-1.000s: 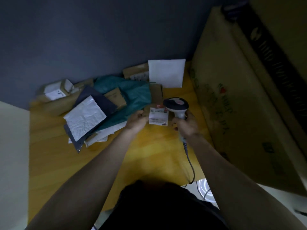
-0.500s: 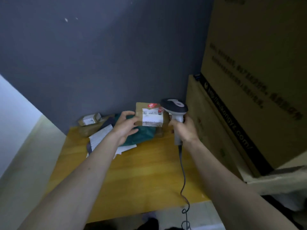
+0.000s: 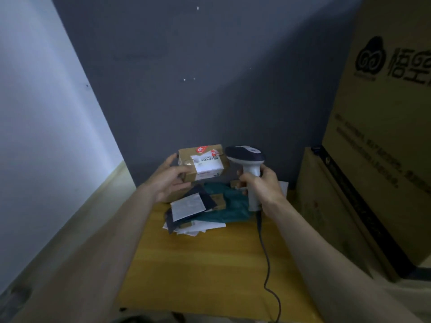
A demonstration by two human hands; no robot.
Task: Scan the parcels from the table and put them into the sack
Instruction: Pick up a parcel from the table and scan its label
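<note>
Nearest, at the bottom of the frame, the bare yellow wooden worktop (image 3: 205,271) carries only the dark scanner cable (image 3: 265,259), which trails down from the centre right and leaves slack so the tool can be lifted freely. Beyond it, mid-frame, lies the waiting heap of parcels (image 3: 203,210): a white paper envelope, dark and teal plastic mailers and small cardboard pieces, overlapping, probably still to be scanned. Above the heap, the left hand (image 3: 169,180) has its grip closed around the end of a small brown cardboard box with a white shipping label (image 3: 201,165), tilting the label toward the white-and-dark handheld barcode scanner (image 3: 248,163), whose handle the right hand (image 3: 263,185) wraps just beside the box, head aimed at the label. Tall cardboard cartons (image 3: 377,159) stand at right. No sack is in view.
</note>
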